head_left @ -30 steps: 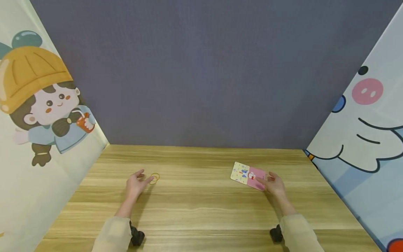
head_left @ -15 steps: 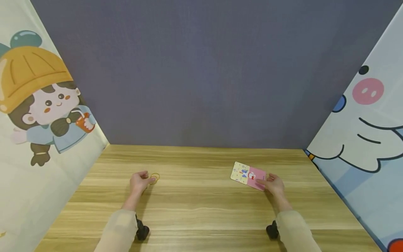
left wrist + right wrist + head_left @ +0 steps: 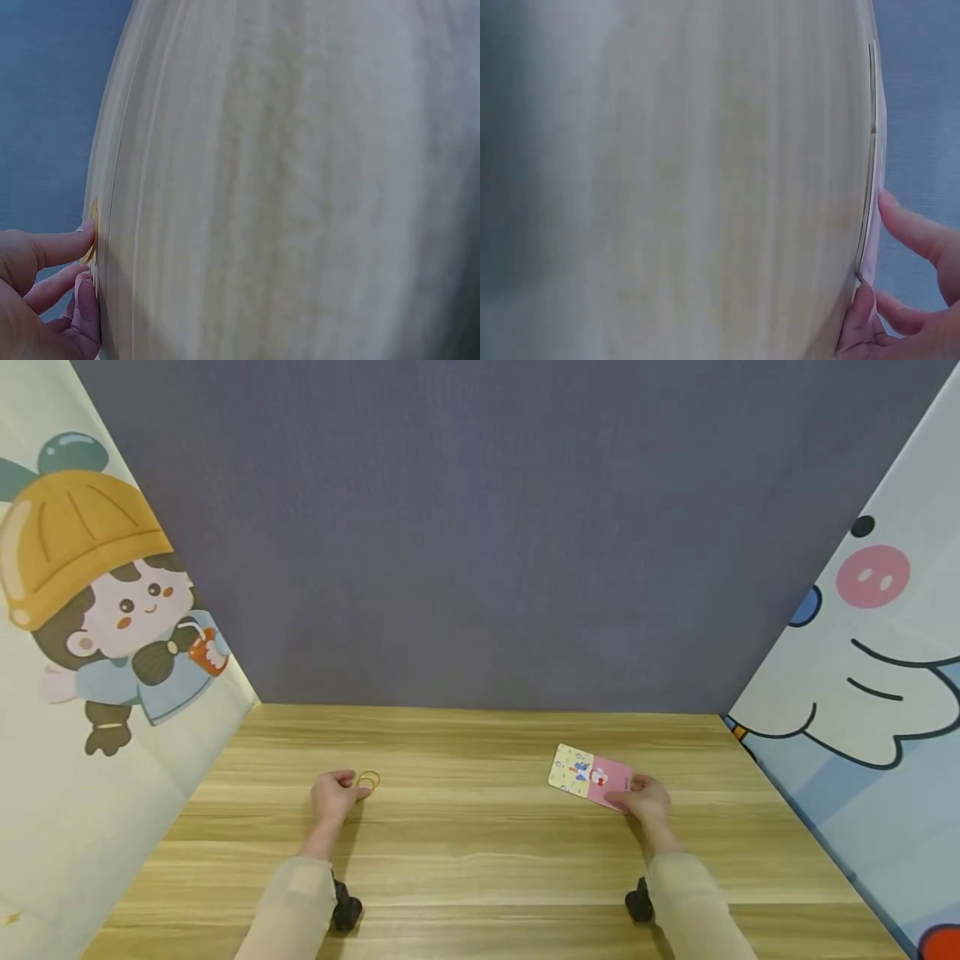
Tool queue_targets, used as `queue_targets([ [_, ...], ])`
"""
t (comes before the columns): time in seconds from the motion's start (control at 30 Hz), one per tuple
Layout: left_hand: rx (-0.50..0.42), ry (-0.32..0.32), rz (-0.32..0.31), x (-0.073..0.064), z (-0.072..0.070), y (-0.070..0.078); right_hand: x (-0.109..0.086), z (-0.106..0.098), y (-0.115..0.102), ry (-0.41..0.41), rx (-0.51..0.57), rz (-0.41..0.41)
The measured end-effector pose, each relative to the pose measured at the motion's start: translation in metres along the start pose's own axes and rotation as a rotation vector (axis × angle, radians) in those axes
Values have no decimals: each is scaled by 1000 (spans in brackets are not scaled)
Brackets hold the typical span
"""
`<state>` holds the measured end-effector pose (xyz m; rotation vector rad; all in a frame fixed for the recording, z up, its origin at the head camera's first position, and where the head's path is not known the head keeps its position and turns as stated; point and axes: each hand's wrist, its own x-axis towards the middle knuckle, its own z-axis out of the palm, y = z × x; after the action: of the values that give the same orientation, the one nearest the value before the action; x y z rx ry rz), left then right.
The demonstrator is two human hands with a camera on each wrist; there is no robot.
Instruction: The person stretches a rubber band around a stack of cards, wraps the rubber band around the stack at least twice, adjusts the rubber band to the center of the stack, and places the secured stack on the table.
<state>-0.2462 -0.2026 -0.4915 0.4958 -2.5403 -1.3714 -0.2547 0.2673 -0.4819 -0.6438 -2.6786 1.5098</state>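
I have both hands low over a wood-grain desk [image 3: 480,835]. On the left side, my left grip [image 3: 332,797] pinches the yellow rubber bands [image 3: 378,782], thumb laid on the overlapping loops, index finger close against their lower end in the left wrist view. Well apart from them, toward the right, my right grip [image 3: 649,797] pinches the near right end of a cartoon-print card [image 3: 588,777], half cream and half pink: thumb on the pink face, other fingers curled at the edge. The card slants, its cream half pointing away to the left. Cream sleeves [image 3: 294,893] cover both forearms, and a black wrist camera [image 3: 347,912] shows beside each. A dark grey panel [image 3: 480,535] stands behind the desk.
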Motion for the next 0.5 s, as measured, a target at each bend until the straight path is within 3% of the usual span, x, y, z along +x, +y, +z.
queue_targets([
  [0.5, 7, 34, -1, -6, -1, 2, 0, 2, -4, 41, -83, 8],
])
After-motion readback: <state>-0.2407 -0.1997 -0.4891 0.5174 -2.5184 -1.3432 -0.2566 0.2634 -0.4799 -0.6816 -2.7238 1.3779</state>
